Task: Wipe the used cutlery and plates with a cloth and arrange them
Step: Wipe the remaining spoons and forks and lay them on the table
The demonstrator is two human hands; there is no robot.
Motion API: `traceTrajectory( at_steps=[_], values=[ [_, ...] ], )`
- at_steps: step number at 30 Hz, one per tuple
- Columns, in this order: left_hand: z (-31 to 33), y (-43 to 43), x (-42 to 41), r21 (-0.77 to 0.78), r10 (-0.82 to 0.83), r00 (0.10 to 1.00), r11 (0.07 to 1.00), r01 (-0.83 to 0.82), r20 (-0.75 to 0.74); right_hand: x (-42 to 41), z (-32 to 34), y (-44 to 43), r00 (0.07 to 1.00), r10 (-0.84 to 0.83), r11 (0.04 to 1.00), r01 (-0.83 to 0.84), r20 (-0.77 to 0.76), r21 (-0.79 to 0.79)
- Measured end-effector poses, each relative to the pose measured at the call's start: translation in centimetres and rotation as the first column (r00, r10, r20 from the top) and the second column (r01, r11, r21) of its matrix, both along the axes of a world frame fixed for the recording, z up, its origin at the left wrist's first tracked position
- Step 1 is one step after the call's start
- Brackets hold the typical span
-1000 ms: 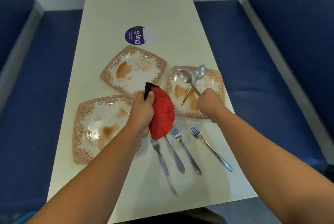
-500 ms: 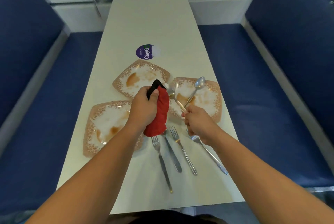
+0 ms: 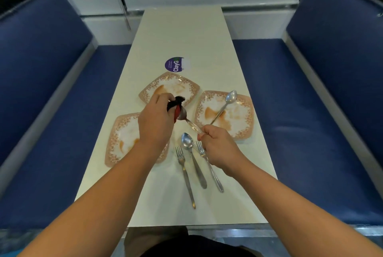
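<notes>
Two fists: left hand [image 3: 154, 120] clutching cloth [image 3: 176, 107], right hand [image 3: 219, 144] gripping spoon [image 3: 187, 119].

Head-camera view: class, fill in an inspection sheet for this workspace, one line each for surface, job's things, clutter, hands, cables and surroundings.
Surface: long pale table, far half bare.
Job's things: three stained plates, far, right, near-left; spoon on right plate; spoon on table; two forks visible; red cloth.
Clutter: round purple sticker.
Hands: left hand presses the cloth against the held spoon; right hand grips its handle.
Cables: nothing seen.
Surroundings: blue benches on both sides, white wall beyond.
</notes>
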State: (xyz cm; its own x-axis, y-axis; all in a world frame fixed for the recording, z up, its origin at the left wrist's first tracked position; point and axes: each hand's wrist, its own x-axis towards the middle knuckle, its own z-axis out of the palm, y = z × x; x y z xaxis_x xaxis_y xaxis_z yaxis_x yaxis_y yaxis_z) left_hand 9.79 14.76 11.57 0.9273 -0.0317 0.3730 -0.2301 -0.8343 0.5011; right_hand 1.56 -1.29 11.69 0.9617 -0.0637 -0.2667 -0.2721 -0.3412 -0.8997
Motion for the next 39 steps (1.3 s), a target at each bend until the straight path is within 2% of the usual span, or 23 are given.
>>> traceTrajectory(
  at_steps=[5, 9, 12, 16, 18, 22, 26, 30, 34, 36, 39],
  values=[
    [-0.5, -0.4, -1.2, 0.039, -0.107, 0.993, 0.993, 0.109, -0.059, 0.0, 0.1, 0.1, 0.999, -0.022, 0.998, 0.023, -0.028, 0.066],
    [-0.7, 0.6, -1.0, 0.183, -0.036, 0.998, 0.982, 0.044, -0.045, -0.8, -0.5, 0.1, 0.999, 0.011, 0.996, -0.006, -0.051, 0.091],
    [-0.9, 0.7, -1.0, 0.161, 0.029, 0.999, 0.987, -0.022, -0.043, -1.0, -0.6, 0.4, 0.999, 0.017, 0.996, -0.013, -0.044, 0.087],
    [-1.0, -1.0, -2.4, 0.015, -0.037, 0.991, 0.999, 0.04, -0.129, -1.0, -0.5, 0.1, 0.999, 0.011, 0.996, -0.007, -0.051, 0.089],
    [-1.1, -0.5, -2.2, 0.065, -0.02, 0.993, 0.997, 0.028, -0.12, -1.2, -0.6, -0.2, 0.998, 0.025, 0.996, -0.02, -0.058, 0.086],
    [-0.7, 0.8, -0.9, 0.115, 0.111, 0.991, 0.988, -0.103, -0.07, -1.3, -0.6, -0.2, 0.997, 0.059, 0.996, -0.056, -0.045, 0.064],
    [-0.7, 0.2, -1.2, 0.147, 0.117, 0.991, 0.983, -0.107, -0.06, -1.4, -0.6, -0.2, 0.997, 0.056, 0.993, -0.051, -0.044, 0.102],
    [-1.2, 0.5, -1.4, 0.05, 0.033, 0.998, 0.998, -0.031, -0.045, -1.5, -0.6, -0.4, 0.998, 0.038, 0.987, -0.028, -0.058, 0.156],
    [-0.7, 0.6, -1.0, -0.166, 0.088, 0.99, 0.98, -0.106, -0.113, -1.3, -0.6, -0.5, 0.998, 0.036, 0.987, -0.026, -0.059, 0.156],
    [-0.9, 0.2, -0.8, -0.365, 0.117, 0.957, 0.907, -0.212, -0.266, -1.2, -0.9, -0.4, 0.998, 0.034, 0.991, -0.026, -0.055, 0.132],
    [-1.0, -0.4, -0.7, -0.622, 0.055, 0.864, 0.671, -0.403, -0.5, -1.3, -1.5, -0.3, 0.998, 0.033, 0.993, -0.025, -0.063, 0.115]
  ],
)
